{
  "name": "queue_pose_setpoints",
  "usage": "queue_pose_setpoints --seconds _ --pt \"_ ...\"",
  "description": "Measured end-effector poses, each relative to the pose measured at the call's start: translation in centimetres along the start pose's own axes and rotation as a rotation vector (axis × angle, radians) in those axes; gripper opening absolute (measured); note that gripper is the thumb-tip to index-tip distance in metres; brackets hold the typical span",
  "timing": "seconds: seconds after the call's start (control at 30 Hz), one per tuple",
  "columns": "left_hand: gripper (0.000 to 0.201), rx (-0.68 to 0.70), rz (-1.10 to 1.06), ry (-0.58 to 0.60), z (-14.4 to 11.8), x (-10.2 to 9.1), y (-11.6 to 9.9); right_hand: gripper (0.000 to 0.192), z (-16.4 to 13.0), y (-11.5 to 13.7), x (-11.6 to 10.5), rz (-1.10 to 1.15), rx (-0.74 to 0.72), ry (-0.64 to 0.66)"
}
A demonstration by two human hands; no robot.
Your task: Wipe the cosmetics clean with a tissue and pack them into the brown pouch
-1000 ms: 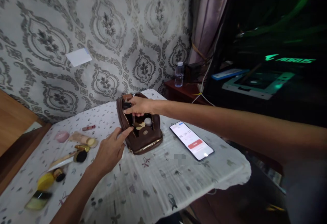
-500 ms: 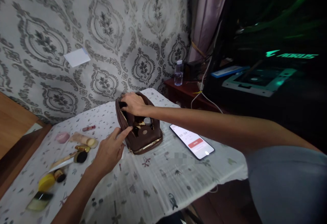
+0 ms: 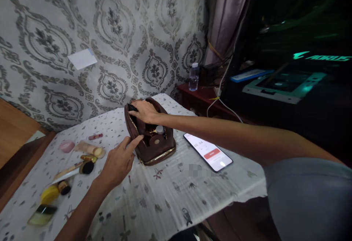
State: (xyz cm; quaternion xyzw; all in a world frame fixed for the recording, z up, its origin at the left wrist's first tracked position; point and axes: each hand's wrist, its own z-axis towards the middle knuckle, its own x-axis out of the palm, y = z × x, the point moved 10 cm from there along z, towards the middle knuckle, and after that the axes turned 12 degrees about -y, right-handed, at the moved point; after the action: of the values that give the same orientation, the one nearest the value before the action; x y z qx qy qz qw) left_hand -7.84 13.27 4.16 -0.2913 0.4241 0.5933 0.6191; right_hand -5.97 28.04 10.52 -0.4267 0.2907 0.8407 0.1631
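Observation:
A brown zippered bag (image 3: 155,152) stands unzipped on the cloth-covered table. My right hand (image 3: 144,111) reaches into its far left end, fingers bent around a small black item (image 3: 132,107) whose kind I cannot make out. The fingertips are partly hidden. My left hand (image 3: 119,160) is at the near left side of the bag, its index finger over the rim and the thumb lower, outside. Inside the bag show a grey-capped container (image 3: 159,129) and some gold-coloured things, partly covered by a flap with a round snap.
Left on the patterned cloth lie a pink round container (image 3: 66,146), a lip gloss tube (image 3: 95,136), a beige tube (image 3: 89,148), a black-tipped brush (image 3: 86,167), a yellow round container (image 3: 50,195) and a dark-capped bottle (image 3: 42,214). A phone (image 3: 209,153) lies right, beneath my right forearm. A water bottle (image 3: 193,77) stands behind.
My right hand has shifted slightly, and more of the black item shows at its fingertips. My left hand stays at the bag's rim. The view has turned a little to the left.

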Motion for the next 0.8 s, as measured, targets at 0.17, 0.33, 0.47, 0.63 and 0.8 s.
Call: queue_pose_setpoints --seconds 0.17,0.33,0.47,0.63,0.8 --pt "0.060 0.009 0.007 -0.009 0.0 0.0 -0.1 0.032 0.0 0.1 -0.1 0.020 0.047 0.020" --pt "0.061 -0.003 -0.003 -0.011 0.0 0.0 0.0 0.034 -0.1 0.1 0.1 0.043 0.073 0.016" --pt "0.061 -0.009 -0.009 0.002 0.1 0.1 0.0 0.038 -0.3 -0.6 1.0 0.047 0.143 0.084" --pt "0.060 -0.010 -0.004 0.009 0.2 0.1 0.0 0.039 -0.4 -0.6 1.0 0.015 0.162 0.080" --pt "0.060 -0.015 -0.014 0.009 0.2 0.1 0.0 0.037 -0.2 -0.5 0.8 0.000 0.130 0.075"
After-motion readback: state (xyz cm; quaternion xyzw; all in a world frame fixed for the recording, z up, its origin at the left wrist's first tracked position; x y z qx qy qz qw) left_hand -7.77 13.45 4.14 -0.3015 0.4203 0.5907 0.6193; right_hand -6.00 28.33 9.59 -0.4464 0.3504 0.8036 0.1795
